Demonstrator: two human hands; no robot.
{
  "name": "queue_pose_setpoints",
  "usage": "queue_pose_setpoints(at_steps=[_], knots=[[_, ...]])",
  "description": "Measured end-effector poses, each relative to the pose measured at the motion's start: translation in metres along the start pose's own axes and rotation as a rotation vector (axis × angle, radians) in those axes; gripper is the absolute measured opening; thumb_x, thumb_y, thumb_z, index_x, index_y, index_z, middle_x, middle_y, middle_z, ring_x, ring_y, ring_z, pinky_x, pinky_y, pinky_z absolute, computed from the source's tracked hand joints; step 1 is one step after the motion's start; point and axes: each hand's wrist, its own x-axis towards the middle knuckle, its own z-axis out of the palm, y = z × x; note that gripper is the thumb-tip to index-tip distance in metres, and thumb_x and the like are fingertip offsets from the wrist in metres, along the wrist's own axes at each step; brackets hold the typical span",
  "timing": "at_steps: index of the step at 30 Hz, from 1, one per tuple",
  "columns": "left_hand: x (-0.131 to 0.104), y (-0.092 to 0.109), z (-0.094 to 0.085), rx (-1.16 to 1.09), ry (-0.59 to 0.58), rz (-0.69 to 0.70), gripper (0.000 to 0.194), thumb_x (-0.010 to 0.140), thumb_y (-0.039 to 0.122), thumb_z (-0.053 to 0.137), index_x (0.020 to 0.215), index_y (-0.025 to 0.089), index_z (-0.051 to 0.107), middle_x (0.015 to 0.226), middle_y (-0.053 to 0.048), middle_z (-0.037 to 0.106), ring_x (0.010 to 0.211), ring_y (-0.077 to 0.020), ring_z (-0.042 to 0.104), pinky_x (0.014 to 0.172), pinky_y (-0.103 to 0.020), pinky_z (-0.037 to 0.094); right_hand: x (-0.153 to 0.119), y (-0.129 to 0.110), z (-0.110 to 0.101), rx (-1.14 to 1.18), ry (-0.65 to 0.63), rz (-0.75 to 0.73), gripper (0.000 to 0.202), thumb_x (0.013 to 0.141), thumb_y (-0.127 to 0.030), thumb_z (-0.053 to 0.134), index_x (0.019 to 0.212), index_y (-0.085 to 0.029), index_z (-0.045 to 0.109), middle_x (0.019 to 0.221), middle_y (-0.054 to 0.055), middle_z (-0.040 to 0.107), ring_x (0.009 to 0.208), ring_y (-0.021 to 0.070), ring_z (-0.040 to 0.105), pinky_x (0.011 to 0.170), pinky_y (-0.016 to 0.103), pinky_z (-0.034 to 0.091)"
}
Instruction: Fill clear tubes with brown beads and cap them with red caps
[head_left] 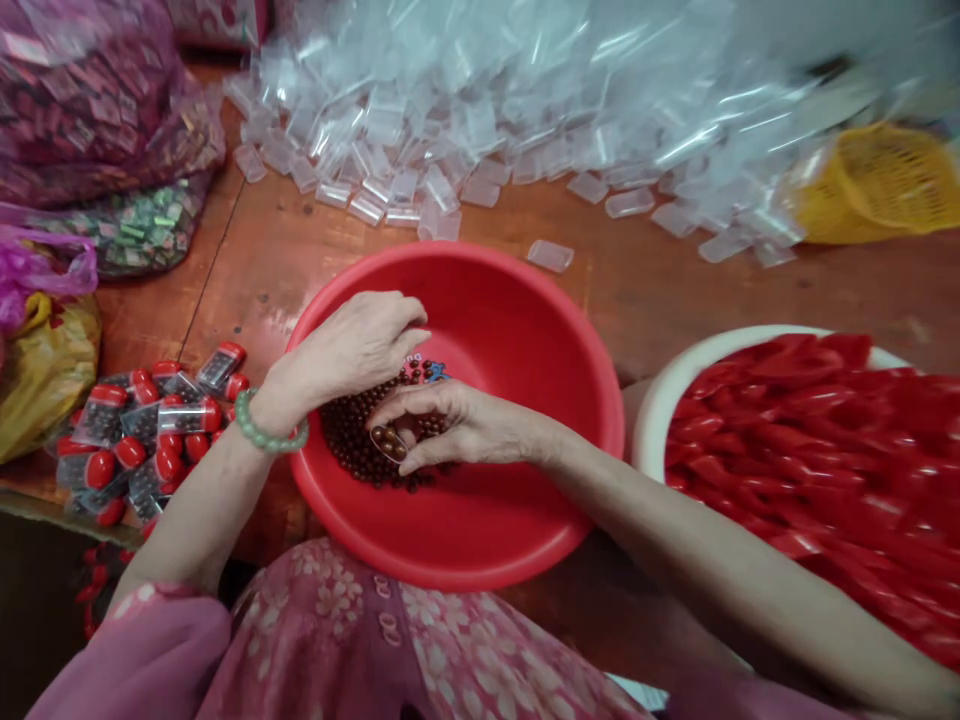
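In the head view, a red basin [495, 545] holds a heap of small brown beads [349, 440] at its left side. My right hand [457, 425] is closed around a small clear container [389, 441] with brown beads inside, low over the heap. Just up and left of it, my left hand [360, 345] is over the basin's left part, its fingers bent and bunched; what they hold, if anything, is hidden. A green bead bracelet [266, 430] circles my left wrist.
Clear plastic cases [405, 185] are piled behind the basin, near a yellow basket [877, 185]. Filled red-capped containers [161, 425] lie left. A white tub [652, 430] of red pieces [810, 480] stands right. Bags of small pieces [82, 110] sit back left.
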Motion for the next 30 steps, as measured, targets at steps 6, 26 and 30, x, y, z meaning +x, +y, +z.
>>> queue_pose_setpoints(at_steps=[6,26,30], knots=[[-0.054,0.017,0.006,-0.686,0.124,-0.237,0.039,0.098,0.038,0.041,0.126,0.016,0.057,0.130,-0.013,0.061,0.122,-0.0213,0.056,0.105,-0.038,0.043,-0.016,-0.018,-0.009,-0.059,0.296,-0.132,0.040,0.078,-0.036,0.076,0.115,-0.021,0.066,0.107,0.006,0.070,0.101,0.0205,0.063,0.093,0.037,0.049],[-0.068,0.038,0.037,-0.991,0.172,-0.217,0.038,0.092,0.032,0.056,0.124,0.013,0.061,0.120,-0.011,0.069,0.111,-0.0216,0.064,0.102,-0.037,0.046,-0.020,-0.018,0.011,0.098,0.560,-0.239,0.037,0.077,-0.025,0.077,0.113,-0.022,0.067,0.104,0.004,0.072,0.085,0.0137,0.067,0.080,0.029,0.056],[-0.067,0.035,0.039,-0.994,0.179,-0.199,0.037,0.091,0.030,0.057,0.123,0.013,0.063,0.121,-0.011,0.068,0.114,-0.0234,0.062,0.103,-0.038,0.044,-0.019,-0.020,0.013,0.036,0.592,-0.256,0.028,0.078,-0.025,0.076,0.106,-0.023,0.070,0.100,0.003,0.074,0.090,0.0159,0.068,0.084,0.031,0.055]])
